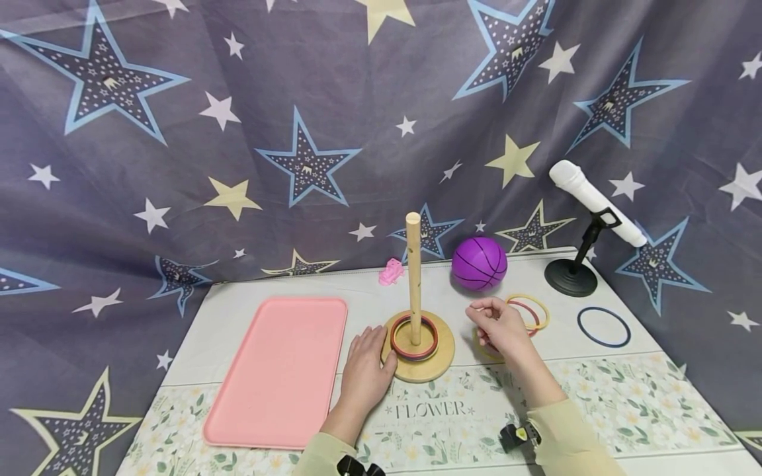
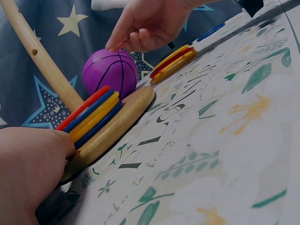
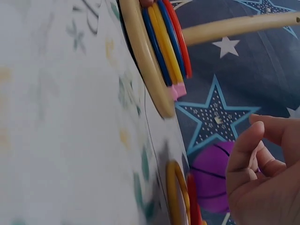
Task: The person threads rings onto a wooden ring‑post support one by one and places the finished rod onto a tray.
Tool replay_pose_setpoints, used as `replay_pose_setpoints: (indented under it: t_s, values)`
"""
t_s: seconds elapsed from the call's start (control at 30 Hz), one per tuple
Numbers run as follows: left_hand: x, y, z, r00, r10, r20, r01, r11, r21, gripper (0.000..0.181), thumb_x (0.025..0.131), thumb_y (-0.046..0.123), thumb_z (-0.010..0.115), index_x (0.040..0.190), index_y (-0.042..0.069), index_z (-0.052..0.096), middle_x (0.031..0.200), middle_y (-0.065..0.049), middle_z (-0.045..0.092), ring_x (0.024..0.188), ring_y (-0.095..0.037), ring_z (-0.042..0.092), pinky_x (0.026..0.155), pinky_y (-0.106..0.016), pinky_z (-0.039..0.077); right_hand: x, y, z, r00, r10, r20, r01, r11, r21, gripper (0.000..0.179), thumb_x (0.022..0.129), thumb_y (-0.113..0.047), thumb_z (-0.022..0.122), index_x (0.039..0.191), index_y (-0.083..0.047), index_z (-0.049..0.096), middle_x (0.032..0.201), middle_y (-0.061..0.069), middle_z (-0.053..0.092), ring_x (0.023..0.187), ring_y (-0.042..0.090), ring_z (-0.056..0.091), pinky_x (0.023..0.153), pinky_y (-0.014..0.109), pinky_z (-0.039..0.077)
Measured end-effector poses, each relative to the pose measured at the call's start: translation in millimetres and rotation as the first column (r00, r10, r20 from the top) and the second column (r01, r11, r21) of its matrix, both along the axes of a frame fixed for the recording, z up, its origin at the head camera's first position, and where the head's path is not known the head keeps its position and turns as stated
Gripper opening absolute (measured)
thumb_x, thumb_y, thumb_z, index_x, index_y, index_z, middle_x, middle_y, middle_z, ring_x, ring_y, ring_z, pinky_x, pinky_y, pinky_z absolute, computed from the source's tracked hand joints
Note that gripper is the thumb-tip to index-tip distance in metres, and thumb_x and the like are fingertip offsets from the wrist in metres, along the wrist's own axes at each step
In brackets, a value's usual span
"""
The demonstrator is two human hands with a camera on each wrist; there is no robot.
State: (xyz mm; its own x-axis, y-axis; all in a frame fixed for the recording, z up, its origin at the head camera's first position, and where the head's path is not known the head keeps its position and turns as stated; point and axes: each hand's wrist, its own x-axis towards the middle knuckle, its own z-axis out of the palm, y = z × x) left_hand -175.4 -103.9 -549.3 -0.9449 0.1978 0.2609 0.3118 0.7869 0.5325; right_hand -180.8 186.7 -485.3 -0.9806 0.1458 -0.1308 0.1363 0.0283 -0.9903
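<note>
A wooden post (image 1: 415,284) rises from a round wooden base (image 1: 439,365). Around its foot lies a stack of rings: in the left wrist view a red ring (image 2: 96,96) is on top, with blue, yellow and blue beneath. My left hand (image 1: 364,370) rests against the base's left side, its thumb beside the stack. Above the table, right of the base, my right hand (image 1: 505,329) hovers with loosely bent fingers and nothing between them; thumb and index stay slightly apart in the right wrist view. Below and behind it lie a yellow ring (image 1: 547,312), a red ring (image 3: 193,201) and another yellow ring, partly hidden.
A blue ring (image 1: 628,332) lies farther right. Behind stand a purple ball (image 1: 479,263) and a white microphone (image 1: 601,201) on a black stand (image 1: 570,277). A small pink object (image 1: 391,272) sits behind the post. The pink tray (image 1: 280,370) occupies the left. A star-patterned cloth (image 1: 357,86) hangs behind.
</note>
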Motion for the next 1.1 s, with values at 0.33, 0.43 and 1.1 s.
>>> replay_pose_setpoints:
  t_s: [0.33, 0.43, 1.1]
  values:
    - [-0.9, 2.7, 0.1, 1.000, 0.010, 0.022, -0.010, 1.000, 0.012, 0.057, 0.103, 0.020, 0.070, 0.154, -0.004, 0.060, 0.157, -0.023, 0.060, 0.156, -0.042, 0.044, 0.134, -0.059, 0.024, 13.1, 40.0, 0.3, 0.999, -0.051, 0.006, 0.051, 0.997, 0.054, 0.034, 0.106, -0.019, 0.076, 0.128, 0.004, 0.063, 0.088, 0.001, 0.063, 0.064, 0.009, 0.059, 0.054, 0.023, 0.056]
    - [-0.6, 2.7, 0.2, 1.000, 0.010, 0.025, -0.010, 1.000, 0.013, 0.057, 0.103, 0.020, 0.070, 0.154, -0.004, 0.060, 0.157, -0.023, 0.060, 0.157, -0.042, 0.044, 0.134, -0.059, 0.024, 17.1, 51.3, 0.6, 0.997, -0.072, 0.003, 0.071, 0.995, 0.074, 0.036, 0.107, -0.021, 0.075, 0.130, 0.004, 0.063, 0.089, 0.002, 0.065, 0.065, 0.010, 0.059, 0.056, 0.024, 0.057]
    - [0.4, 2.1, 0.9, 1.000, 0.004, 0.011, -0.004, 1.000, 0.016, 0.057, 0.103, 0.017, 0.070, 0.153, -0.005, 0.060, 0.156, -0.024, 0.060, 0.155, -0.044, 0.045, 0.133, -0.060, 0.026, 33.1, 118.7, -14.5, 0.953, -0.302, 0.037, 0.300, 0.953, 0.052, 0.030, 0.106, -0.021, 0.077, 0.127, -0.002, 0.065, 0.091, -0.003, 0.065, 0.070, 0.011, 0.063, 0.056, 0.025, 0.060]
